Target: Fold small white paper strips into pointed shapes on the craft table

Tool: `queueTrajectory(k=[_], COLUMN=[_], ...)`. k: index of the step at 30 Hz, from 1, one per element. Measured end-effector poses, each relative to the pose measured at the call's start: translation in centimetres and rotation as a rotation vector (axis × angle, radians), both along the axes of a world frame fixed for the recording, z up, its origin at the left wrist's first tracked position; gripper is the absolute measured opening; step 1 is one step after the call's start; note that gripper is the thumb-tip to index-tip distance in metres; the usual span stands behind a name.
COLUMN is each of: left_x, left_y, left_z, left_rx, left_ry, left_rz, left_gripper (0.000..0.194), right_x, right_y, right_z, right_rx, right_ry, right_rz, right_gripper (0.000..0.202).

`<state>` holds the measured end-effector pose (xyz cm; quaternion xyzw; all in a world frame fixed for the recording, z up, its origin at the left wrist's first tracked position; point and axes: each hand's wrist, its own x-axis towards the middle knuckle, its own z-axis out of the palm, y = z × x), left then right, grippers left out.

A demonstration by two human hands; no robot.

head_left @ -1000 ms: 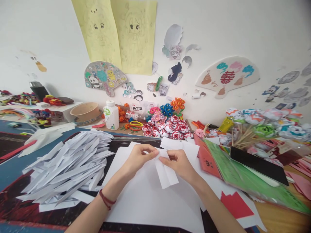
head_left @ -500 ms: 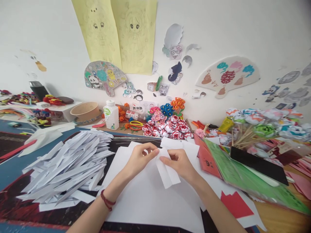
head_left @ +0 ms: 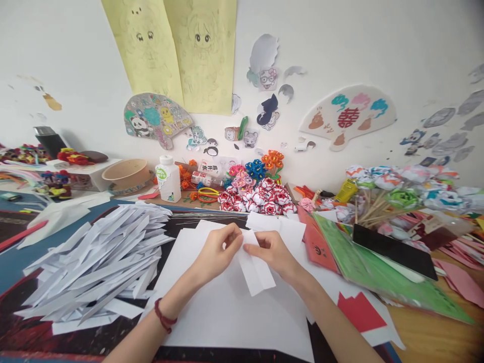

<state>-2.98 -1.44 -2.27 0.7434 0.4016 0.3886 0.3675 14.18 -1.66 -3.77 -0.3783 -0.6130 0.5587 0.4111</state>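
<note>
A creased white paper strip (head_left: 257, 275) hangs between my two hands, tilted, over a large white sheet (head_left: 227, 322). At its upper left end, my left hand (head_left: 221, 249) pinches the paper between thumb and fingertips. My right hand (head_left: 274, 252) holds the upper right edge, thumb on the front and fingers behind. Left of the hands lies a heap of folded white paper strips (head_left: 102, 262). Smaller white pieces of paper (head_left: 291, 229) rest just behind my right hand.
A white bottle (head_left: 168, 179), a round tan container (head_left: 126, 174) and red-and-white paper flowers (head_left: 264, 199) stand along the wall. On the right are a green packet (head_left: 378, 272), a black phone-like slab (head_left: 393, 252), red paper (head_left: 361, 311) and flowers on sticks (head_left: 404, 199).
The whole view has shifted slightly, so things appear further left. My left fingers have closed in a little more at the strip's upper end; both hands still hold it.
</note>
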Motion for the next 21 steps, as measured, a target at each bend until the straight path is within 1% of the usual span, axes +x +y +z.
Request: queueTrajectory(k=[4,10,15,21], left_x=[0.15,0.30,0.60,0.72], left_y=[-0.09,0.33,-0.17,-0.51], left_z=[-0.13,-0.62,-0.31,-0.03], left_rx=[-0.011,-0.077,-0.053,-0.057], left_ry=[-0.020,-0.023,-0.023,-0.057], left_rz=[-0.006,-0.030,-0.009,-0.036], left_gripper=[0.022,0.025,0.025,0.023], right_x=[-0.08,0.32,0.52,0.55], right_y=[0.08,0.11,0.26,0.24], right_z=[-0.04,0.12,-0.09,0.03], right_rx=[-0.046,-0.039,0.004,-0.030], right_ry=[0.054,0.096,0.082,0.100], right_rz=[-0.008,-0.024,-0.070,-0.100], right_gripper=[0.028,0.027,0.027,0.029])
